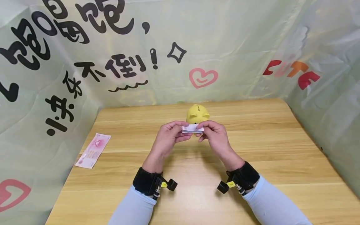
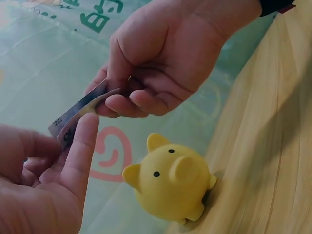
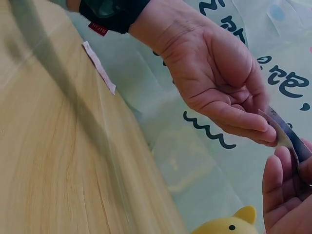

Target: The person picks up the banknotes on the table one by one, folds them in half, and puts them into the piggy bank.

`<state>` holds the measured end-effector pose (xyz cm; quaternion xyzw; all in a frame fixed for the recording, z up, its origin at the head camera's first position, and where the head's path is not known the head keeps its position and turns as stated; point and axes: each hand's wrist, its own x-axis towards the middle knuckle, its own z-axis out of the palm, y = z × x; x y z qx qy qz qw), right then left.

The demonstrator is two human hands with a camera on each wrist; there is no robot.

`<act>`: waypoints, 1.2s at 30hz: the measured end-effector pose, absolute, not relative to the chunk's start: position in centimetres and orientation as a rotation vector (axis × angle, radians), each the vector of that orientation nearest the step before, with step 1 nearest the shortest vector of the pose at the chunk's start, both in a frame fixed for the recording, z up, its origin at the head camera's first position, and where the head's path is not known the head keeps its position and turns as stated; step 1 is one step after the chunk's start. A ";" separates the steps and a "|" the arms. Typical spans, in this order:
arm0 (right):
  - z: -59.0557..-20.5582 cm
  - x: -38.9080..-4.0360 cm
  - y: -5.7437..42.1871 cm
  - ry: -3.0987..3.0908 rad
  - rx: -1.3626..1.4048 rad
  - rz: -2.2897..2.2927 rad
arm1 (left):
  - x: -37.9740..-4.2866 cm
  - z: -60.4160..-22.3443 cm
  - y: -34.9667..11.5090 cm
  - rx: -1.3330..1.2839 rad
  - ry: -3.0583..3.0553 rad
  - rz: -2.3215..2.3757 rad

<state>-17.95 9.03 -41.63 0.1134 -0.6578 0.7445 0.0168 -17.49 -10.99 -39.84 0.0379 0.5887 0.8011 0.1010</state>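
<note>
In front of my chest a small folded banknote (image 1: 192, 128) spans both hands, held up above the table. My left hand (image 1: 168, 134) pinches its left end between thumb and fingers. Its right end is pinched by my right hand (image 1: 215, 134), the thumb lying on the upper face. From the left wrist view, the folded layers of the note (image 2: 80, 109) part slightly along one edge. Just beyond the hands stands a yellow pig-shaped piggy bank (image 1: 197, 113), its slot on top and its lower part hidden by the hands and note.
A flat pink banknote (image 1: 93, 151) lies near the left edge of the wooden table (image 1: 281, 187). Fabric walls (image 1: 239, 40) printed with lettering and hearts rise behind the table and along both sides. Each wrist wears a black strap (image 1: 147, 181) with a small camera.
</note>
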 end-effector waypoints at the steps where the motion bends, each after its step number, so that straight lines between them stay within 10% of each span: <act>1: -41.6 -17.9 9.0 -2.053 0.357 2.298 | -17.5 -39.8 -11.0 0.108 1.738 2.362; 36: -41.3 -17.7 8.5 -2.282 0.384 2.327 | -17.2 -40.1 -10.2 -0.011 2.141 2.231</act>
